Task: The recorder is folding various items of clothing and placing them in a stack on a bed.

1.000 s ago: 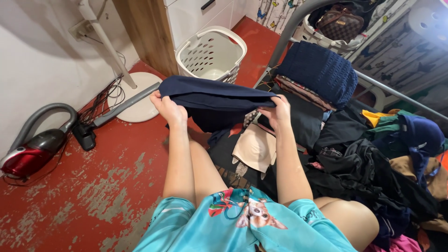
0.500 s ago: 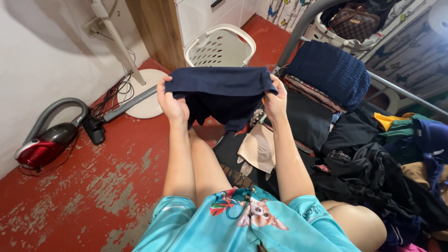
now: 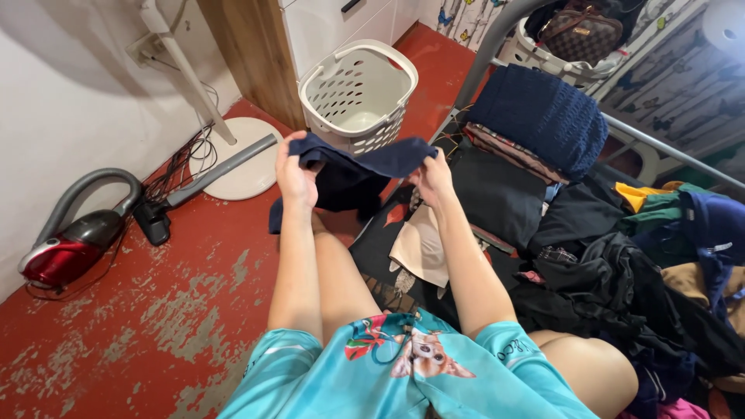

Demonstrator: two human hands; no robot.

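A: Under both hands, what is the biggest thing?
B: The red floor (image 3: pixel 155 295), worn to grey patches, running out to the left of the left hand (image 3: pixel 296 177).
A: And to the right of the right hand (image 3: pixel 431 180)?
B: A wide clothes pile (image 3: pixel 621 271), mostly black, with a folded dark blue knit (image 3: pixel 543 116) on top of it, further out from the hand.
A: Beyond the hands?
B: A white basket (image 3: pixel 358 93) with holes in its wall, just past the fingers.
A: To the left?
B: A round white fan base (image 3: pixel 240 167) near the left hand, then a red vacuum (image 3: pixel 66 252) well apart from it, against the wall.
A: What do the hands hold?
B: A navy garment (image 3: pixel 349 171). The left hand is clenched on one bunched end and the right hand pinches the other end, so the cloth sags between them and a tail hangs below the left hand.
A: Below the right hand?
B: A beige cloth (image 3: pixel 423 248) lying on dark fabric, apart from the hand.
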